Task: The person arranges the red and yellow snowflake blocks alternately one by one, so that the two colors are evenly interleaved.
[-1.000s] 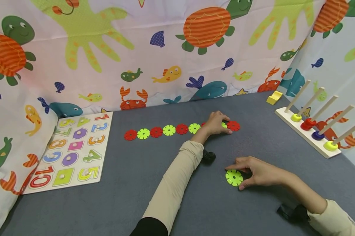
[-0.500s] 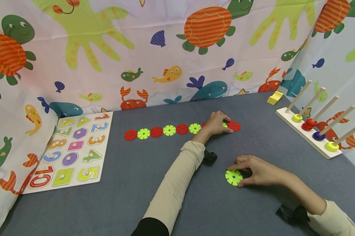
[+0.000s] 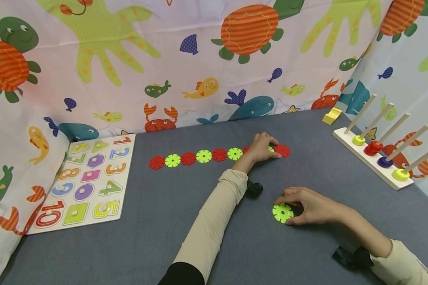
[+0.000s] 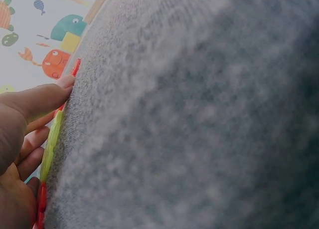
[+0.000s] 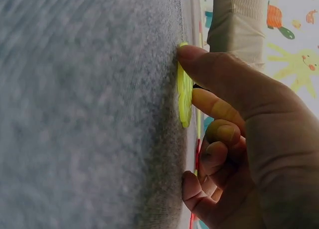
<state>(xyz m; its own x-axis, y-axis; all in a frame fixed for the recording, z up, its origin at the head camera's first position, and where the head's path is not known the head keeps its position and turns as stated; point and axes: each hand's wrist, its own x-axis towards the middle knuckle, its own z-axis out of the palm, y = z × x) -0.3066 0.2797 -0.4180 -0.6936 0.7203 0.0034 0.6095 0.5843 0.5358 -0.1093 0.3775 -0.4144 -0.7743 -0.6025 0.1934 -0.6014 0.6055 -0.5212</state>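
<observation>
A row of linked slotted plastic discs, red and yellow-green by turns, lies on the grey cloth. At its right end is a red disc (image 3: 283,151). My left hand (image 3: 259,147) covers part of the row and pinches that end disc by its rim; the left wrist view shows the thumb (image 4: 62,87) against the red edge. Nearer to me, my right hand (image 3: 311,206) pinches a loose yellow-green disc (image 3: 282,213) between thumb and forefinger. In the right wrist view this disc (image 5: 183,94) stands low over the cloth, and whether it touches is unclear. The other right fingers are curled.
A number-and-shape puzzle board (image 3: 84,186) lies at the left. To the right stands a wooden peg rack (image 3: 368,158) with coloured rings on its pegs, and a yellow block (image 3: 331,116) behind it. Printed cloth (image 3: 128,91) walls the back and sides.
My right thumb and forefinger have shifted very slightly at the rim of the loose yellow-green disc. The left hand and the row stay in place; the head view has tilted a little.
</observation>
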